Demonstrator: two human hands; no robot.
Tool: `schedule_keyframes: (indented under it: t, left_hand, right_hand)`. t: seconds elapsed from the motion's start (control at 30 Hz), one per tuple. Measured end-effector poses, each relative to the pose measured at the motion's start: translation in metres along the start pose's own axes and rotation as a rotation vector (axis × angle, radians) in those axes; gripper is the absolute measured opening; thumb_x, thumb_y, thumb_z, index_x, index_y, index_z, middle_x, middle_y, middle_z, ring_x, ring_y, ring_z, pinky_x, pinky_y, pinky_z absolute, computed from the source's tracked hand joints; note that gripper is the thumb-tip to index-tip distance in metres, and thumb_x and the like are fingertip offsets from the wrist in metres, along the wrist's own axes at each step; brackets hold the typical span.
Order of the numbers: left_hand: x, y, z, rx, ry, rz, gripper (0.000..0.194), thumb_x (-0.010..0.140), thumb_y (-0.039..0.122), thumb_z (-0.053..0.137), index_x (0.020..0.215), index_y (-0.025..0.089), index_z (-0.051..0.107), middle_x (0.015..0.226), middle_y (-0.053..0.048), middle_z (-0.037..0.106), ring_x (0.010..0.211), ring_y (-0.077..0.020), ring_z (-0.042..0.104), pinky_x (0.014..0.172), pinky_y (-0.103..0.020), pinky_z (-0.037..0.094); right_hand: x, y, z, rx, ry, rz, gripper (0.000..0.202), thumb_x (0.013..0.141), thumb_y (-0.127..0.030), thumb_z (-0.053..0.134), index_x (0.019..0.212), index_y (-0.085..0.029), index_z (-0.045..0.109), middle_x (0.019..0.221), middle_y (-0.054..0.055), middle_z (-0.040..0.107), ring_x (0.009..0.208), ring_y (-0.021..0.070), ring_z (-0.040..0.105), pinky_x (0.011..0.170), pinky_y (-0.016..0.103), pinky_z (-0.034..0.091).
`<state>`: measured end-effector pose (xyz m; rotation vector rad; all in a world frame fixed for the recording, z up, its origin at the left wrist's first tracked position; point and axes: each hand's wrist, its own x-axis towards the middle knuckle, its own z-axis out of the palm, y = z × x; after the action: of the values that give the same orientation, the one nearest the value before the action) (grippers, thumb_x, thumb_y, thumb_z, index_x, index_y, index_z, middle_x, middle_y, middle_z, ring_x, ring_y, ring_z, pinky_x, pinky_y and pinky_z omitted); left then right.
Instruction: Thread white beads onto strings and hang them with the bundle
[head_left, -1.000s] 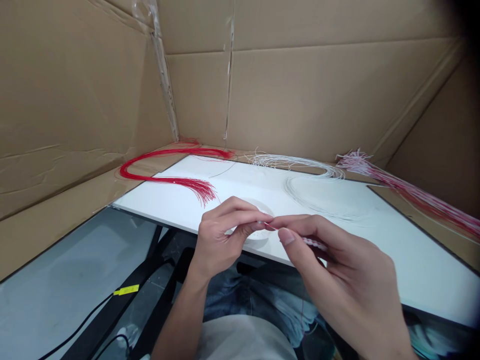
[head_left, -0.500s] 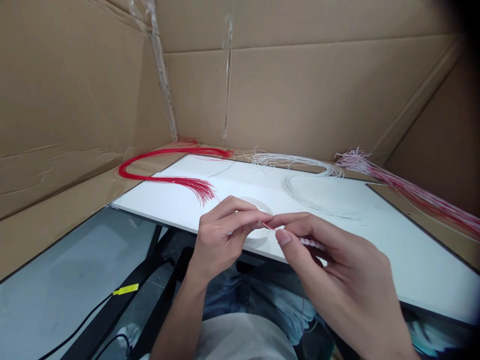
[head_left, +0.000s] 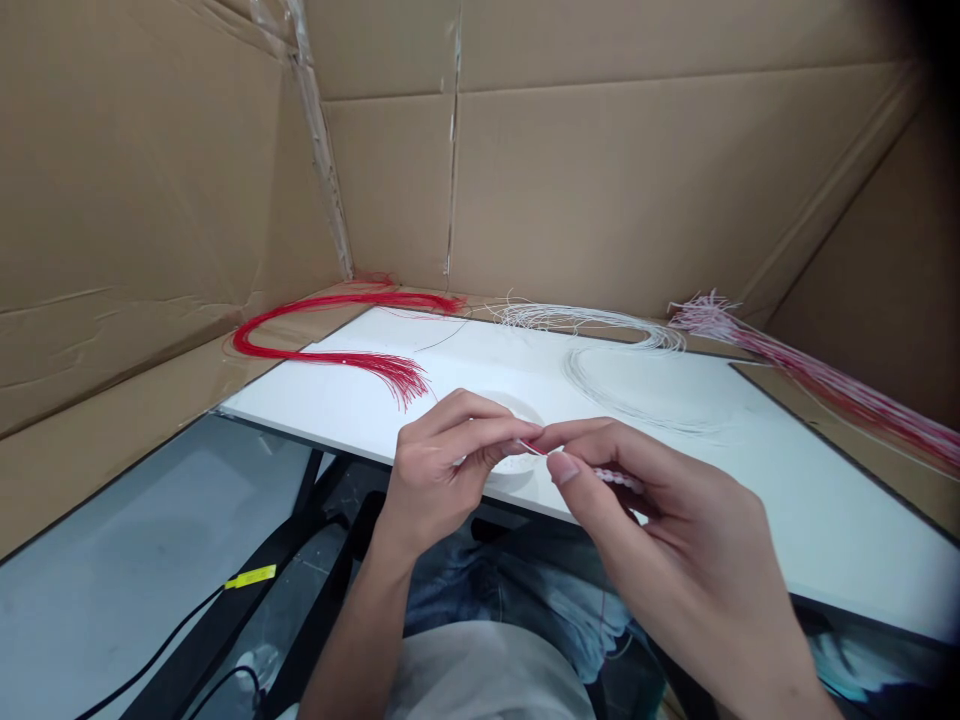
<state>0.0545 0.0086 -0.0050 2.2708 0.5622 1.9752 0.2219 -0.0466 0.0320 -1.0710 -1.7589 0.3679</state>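
Both my hands meet above the near edge of the white table (head_left: 480, 350). The fingertips of my left hand (head_left: 442, 470) are pinched on the end of a thin red and white cord (head_left: 534, 448). My right hand (head_left: 675, 540) grips the same cord between thumb and forefinger. A row of small white beads or a white braided strand (head_left: 619, 480) shows inside my right hand, partly hidden by its fingers. Behind the hands sits a round white dish (head_left: 517, 478), mostly covered by them; its contents are hard to make out.
A bundle of red cords (head_left: 285, 353) curves across the back left. White cords (head_left: 592, 318) lie at the back edge, with a faint loose coil (head_left: 600, 395) nearer. Mixed red and white cords (head_left: 840, 375) run off right. Cardboard walls (head_left: 615, 190) surround the table. A black cable (head_left: 161, 655) hangs lower left.
The view has shifted very slightly. Both hands keep nearly the same pose on the cord, with my right thumb a touch further left.
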Motion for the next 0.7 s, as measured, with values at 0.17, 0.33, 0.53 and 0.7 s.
schedule_keyframes:
  t: [0.17, 0.33, 0.53, 0.7]
  left_hand:
    - [-0.0009, -0.0003, -0.0001, -0.005, -0.003, -0.015, 0.014, 0.094, 0.008, 0.073, 0.101, 0.018, 0.081, 0.089, -0.003, 0.077, 0.084, -0.0103, 0.074, 0.075, -0.018, 0.063]
    - [-0.0001, 0.0015, -0.0001, -0.004, 0.002, -0.020, 0.013, 0.094, 0.008, 0.073, 0.100, 0.018, 0.080, 0.088, -0.003, 0.076, 0.084, -0.0100, 0.074, 0.075, -0.017, 0.062]
    - [0.0002, 0.0019, -0.0006, 0.004, -0.008, -0.004, 0.010, 0.094, 0.009, 0.074, 0.101, 0.015, 0.079, 0.090, -0.004, 0.076, 0.085, -0.0095, 0.073, 0.078, -0.016, 0.062]
    - [-0.0002, 0.0021, -0.0003, -0.061, -0.011, -0.013, 0.009, 0.092, 0.010, 0.076, 0.100, 0.015, 0.079, 0.090, -0.004, 0.077, 0.085, -0.0098, 0.073, 0.078, -0.017, 0.062]
  right_hand:
    - [0.0002, 0.0008, -0.0002, 0.001, 0.003, -0.011, 0.022, 0.097, -0.022, 0.060, 0.077, -0.022, 0.068, 0.093, 0.001, 0.080, 0.064, 0.0100, 0.063, 0.053, 0.021, 0.046]
    - [0.0001, 0.0004, -0.0002, 0.011, 0.006, -0.008, 0.021, 0.098, -0.022, 0.060, 0.079, -0.023, 0.069, 0.093, -0.001, 0.080, 0.066, 0.0090, 0.063, 0.054, 0.020, 0.046]
    - [-0.0008, 0.0013, 0.0016, -0.008, 0.019, -0.035, 0.020, 0.098, -0.020, 0.061, 0.079, -0.024, 0.068, 0.086, -0.005, 0.077, 0.064, 0.0069, 0.061, 0.054, 0.019, 0.044]
    - [0.0013, 0.0039, -0.0015, 0.022, 0.003, -0.040, 0.019, 0.098, -0.020, 0.062, 0.082, -0.024, 0.070, 0.083, -0.006, 0.073, 0.064, 0.0065, 0.058, 0.054, 0.018, 0.043]
